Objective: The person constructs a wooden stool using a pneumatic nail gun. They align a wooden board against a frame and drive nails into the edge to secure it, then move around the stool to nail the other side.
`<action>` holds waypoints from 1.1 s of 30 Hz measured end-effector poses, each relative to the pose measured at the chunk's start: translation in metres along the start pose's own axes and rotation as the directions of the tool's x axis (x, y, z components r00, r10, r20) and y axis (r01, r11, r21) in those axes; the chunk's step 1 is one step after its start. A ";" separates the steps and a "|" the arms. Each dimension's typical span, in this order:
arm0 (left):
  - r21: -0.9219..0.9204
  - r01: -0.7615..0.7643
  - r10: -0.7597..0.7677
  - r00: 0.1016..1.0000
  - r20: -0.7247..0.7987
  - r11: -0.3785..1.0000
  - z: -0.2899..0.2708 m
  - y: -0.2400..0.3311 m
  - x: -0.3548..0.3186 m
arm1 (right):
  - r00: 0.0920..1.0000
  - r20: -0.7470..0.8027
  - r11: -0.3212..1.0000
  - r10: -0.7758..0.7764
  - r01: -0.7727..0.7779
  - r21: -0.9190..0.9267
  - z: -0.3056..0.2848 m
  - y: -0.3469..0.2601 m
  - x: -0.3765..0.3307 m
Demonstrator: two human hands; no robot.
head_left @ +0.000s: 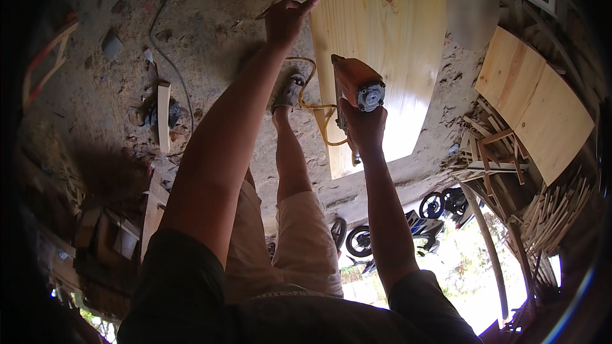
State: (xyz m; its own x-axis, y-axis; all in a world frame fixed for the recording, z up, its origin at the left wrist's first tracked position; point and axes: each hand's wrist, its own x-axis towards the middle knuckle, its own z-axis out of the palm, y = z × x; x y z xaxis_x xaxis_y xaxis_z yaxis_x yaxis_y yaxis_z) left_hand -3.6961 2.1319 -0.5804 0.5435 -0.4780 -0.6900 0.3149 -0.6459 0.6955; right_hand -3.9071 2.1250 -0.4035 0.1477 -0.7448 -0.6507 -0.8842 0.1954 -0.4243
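My right hand (pixel 364 126) grips an orange pneumatic nail gun (pixel 358 73) with a grey round end cap. The tool is over the near left part of a large pale wooden panel (pixel 395 32). From the gun's handle end a yellow air hose (pixel 312 107) loops left past my foot. My left hand (pixel 285 22) is closed at the panel's left edge, one digit stretched out to that edge. Something thin pokes out from its left side, too small to name; its curled fingers are mostly hidden.
My sandalled foot (pixel 291 92) stands on rough dirt ground left of the panel. A dark cable (pixel 159 44) and a short wood block (pixel 164 118) lie farther left. On the right are another wooden panel (pixel 534 102) and stacked wood strips (pixel 554 213). Motorcycles (pixel 414 226) stand behind.
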 end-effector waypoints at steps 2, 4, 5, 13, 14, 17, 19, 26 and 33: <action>-0.004 -0.026 0.026 1.000 -0.017 1.000 0.004 -0.005 -0.005 | 1.000 -0.009 0.999 -0.009 0.009 -0.032 0.002 0.003 0.001; -0.006 -0.051 0.051 0.998 -0.024 0.999 0.007 -0.011 -0.013 | 1.000 0.004 0.999 0.022 -0.022 -0.030 0.002 0.005 0.001; -0.004 -0.049 0.049 0.999 -0.024 0.999 0.008 -0.015 -0.015 | 0.999 0.011 0.999 0.038 -0.037 -0.028 0.002 0.007 0.000; 0.046 -0.119 0.121 0.991 -0.055 0.992 0.014 -0.029 -0.023 | 1.000 0.001 1.000 0.018 -0.018 0.015 0.004 0.016 -0.006; 0.031 -0.135 0.137 0.988 -0.071 0.990 0.015 -0.032 -0.022 | 1.000 0.003 1.000 0.027 -0.027 0.016 0.005 0.017 -0.006; -0.017 -0.163 0.161 0.982 -0.094 0.986 0.020 -0.035 -0.023 | 0.998 0.001 0.995 0.067 -0.067 -0.071 0.008 0.027 -0.001; -0.050 -0.164 0.159 0.984 -0.082 0.985 0.020 -0.037 -0.023 | 0.999 -0.051 1.000 -0.006 0.006 -0.001 0.014 0.029 -0.003; -0.057 -0.090 0.093 0.994 0.064 0.994 0.031 -0.060 -0.033 | 0.992 0.044 0.992 0.122 -0.123 0.025 0.027 0.054 0.000; 0.042 -0.109 0.102 0.985 0.141 0.993 0.039 -0.074 -0.063 | 0.986 -0.004 0.986 0.166 -0.166 0.008 0.001 0.074 -0.071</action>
State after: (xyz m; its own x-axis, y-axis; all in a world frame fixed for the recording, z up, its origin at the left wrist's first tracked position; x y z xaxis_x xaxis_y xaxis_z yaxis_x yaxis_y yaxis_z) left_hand -3.7845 2.1865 -0.5962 0.4578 -0.6207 -0.6365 0.2205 -0.6142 0.7577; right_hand -3.9824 2.1932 -0.3897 -0.0026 -0.7045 -0.7097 -0.8929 0.3212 -0.3156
